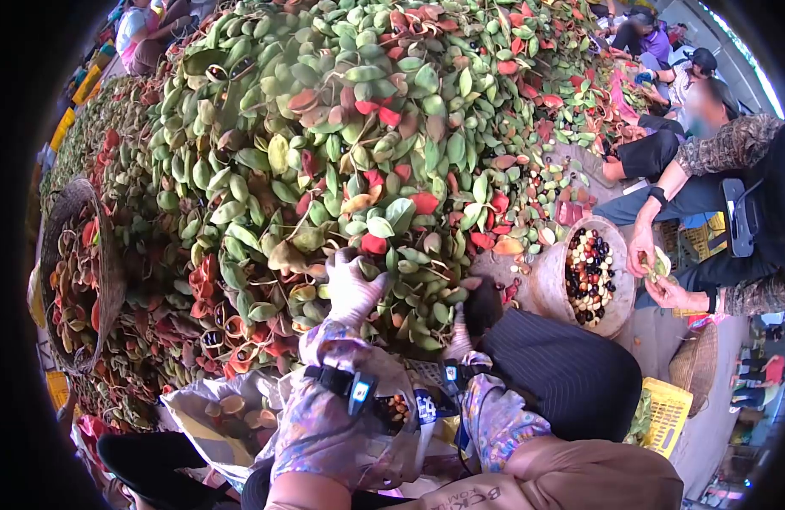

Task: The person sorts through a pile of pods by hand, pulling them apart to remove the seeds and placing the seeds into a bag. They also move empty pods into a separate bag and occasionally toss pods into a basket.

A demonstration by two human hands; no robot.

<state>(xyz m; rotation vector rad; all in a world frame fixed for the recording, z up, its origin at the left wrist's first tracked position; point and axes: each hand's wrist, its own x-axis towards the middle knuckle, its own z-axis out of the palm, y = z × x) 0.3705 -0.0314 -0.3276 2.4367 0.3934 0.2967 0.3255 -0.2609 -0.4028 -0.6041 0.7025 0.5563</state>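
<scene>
My left hand (356, 287), in a pale glove, reaches onto the near edge of a large heap of green and red seed pods (341, 153). Its thumb and fingers are apart, touching or just above the pods. Lower and to the right, my right hand (460, 338) is beside my dark-trousered knee, one finger or thumb pointing up; the other fingers are hidden, as is anything in them. Between my forearms, a container with dark and brown seeds (396, 410) shows in part. A white sack (184, 408) with cut-looking husks stands left of my left forearm.
At right, a co-worker's hands (656, 276) hold a green pod beside a round tub (549, 280) of black, brown and cream seeds. A wicker basket (112, 280) of pods lies at left. A yellow crate (667, 408) stands behind my knee. Other people sit around the heap.
</scene>
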